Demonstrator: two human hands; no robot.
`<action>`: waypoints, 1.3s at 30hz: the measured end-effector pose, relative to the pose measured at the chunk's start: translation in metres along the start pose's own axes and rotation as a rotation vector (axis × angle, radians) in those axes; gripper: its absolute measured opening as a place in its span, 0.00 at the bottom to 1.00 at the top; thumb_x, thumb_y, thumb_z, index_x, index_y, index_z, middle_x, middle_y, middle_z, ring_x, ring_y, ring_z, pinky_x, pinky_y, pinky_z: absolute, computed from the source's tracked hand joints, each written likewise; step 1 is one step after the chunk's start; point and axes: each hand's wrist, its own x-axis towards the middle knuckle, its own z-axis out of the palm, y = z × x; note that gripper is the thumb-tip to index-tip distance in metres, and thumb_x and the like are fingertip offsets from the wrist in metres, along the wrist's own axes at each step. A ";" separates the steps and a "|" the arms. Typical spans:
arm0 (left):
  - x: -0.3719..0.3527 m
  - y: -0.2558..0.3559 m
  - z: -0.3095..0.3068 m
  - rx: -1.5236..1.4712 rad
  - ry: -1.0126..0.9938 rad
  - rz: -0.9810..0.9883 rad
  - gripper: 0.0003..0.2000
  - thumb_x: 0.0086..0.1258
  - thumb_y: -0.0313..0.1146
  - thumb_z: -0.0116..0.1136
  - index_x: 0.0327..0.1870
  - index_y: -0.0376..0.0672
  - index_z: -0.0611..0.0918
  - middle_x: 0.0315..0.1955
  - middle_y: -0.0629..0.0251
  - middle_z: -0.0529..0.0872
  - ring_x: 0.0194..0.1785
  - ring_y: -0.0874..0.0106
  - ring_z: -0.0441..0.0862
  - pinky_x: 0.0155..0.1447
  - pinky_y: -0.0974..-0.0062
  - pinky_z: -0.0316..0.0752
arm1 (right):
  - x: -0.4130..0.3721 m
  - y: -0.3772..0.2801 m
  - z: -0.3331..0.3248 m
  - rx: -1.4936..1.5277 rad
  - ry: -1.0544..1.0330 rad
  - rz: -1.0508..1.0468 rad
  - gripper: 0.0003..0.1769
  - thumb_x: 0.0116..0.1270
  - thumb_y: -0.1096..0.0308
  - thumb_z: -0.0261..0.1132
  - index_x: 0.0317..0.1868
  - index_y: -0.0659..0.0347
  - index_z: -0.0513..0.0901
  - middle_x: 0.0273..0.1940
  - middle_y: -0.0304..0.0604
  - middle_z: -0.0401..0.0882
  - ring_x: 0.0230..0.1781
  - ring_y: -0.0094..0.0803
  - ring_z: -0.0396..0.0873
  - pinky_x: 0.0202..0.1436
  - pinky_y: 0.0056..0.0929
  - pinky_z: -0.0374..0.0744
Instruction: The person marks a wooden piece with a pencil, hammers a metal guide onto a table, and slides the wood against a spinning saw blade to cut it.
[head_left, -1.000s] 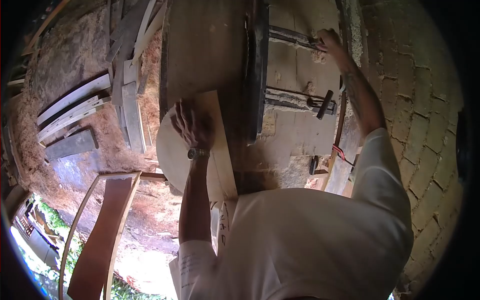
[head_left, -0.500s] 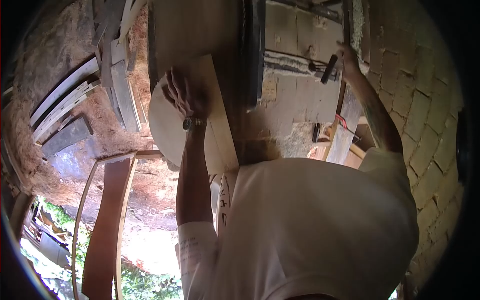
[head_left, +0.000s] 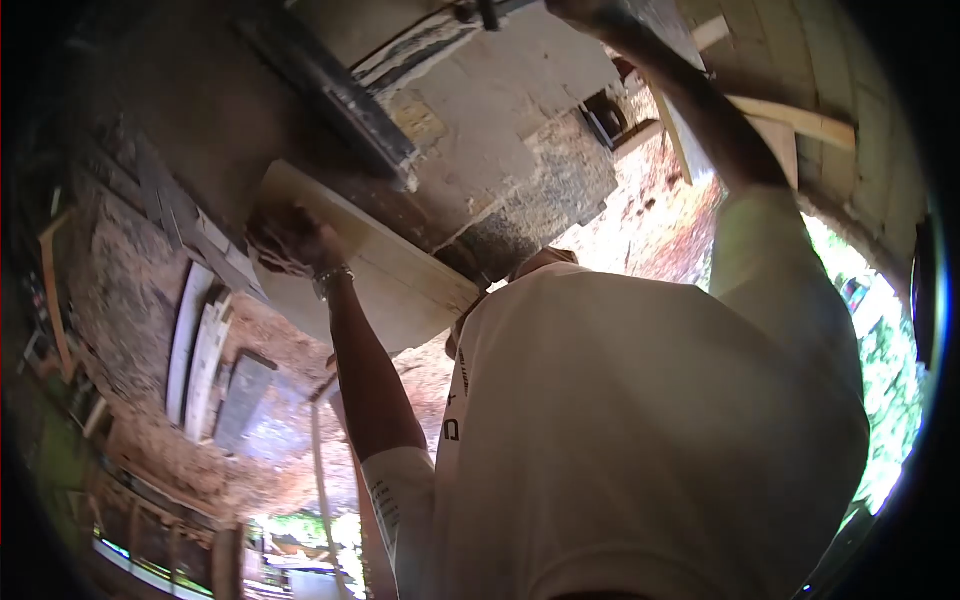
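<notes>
My left hand [head_left: 292, 240], with a watch [head_left: 333, 278] on its wrist, rests on a pale wooden board [head_left: 390, 262]. Its fingers are somewhat bent and apart, pressed on the board's face. The board has one straight, thick edge and a rounded far side, and lies on a dark, flat machine table [head_left: 225, 110]. Up at the top edge of the view is my right hand [head_left: 585, 8], partly cut off and dark, close to the machine's pale body [head_left: 510, 90]. What its fingers do there is hidden.
A dark metal bar [head_left: 325, 95] runs along the machine table beside the board. Wood offcuts [head_left: 200, 350] lie on the reddish dirt floor at left. More timber pieces [head_left: 795, 120] stand at upper right, by a brick wall [head_left: 830, 60].
The view has swung round, so the board and machine appear tilted. My left hand stays on the board. My right hand has gone to the top edge of the view.
</notes>
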 end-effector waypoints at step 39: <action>-0.026 -0.100 -0.011 -0.187 -0.115 -0.230 0.17 0.73 0.41 0.52 0.57 0.43 0.80 0.46 0.52 0.83 0.51 0.54 0.79 0.54 0.50 0.68 | -0.215 -0.324 -0.029 1.117 -0.469 1.365 0.25 0.76 0.64 0.67 0.69 0.53 0.72 0.24 0.27 0.68 0.11 0.17 0.63 0.11 0.21 0.62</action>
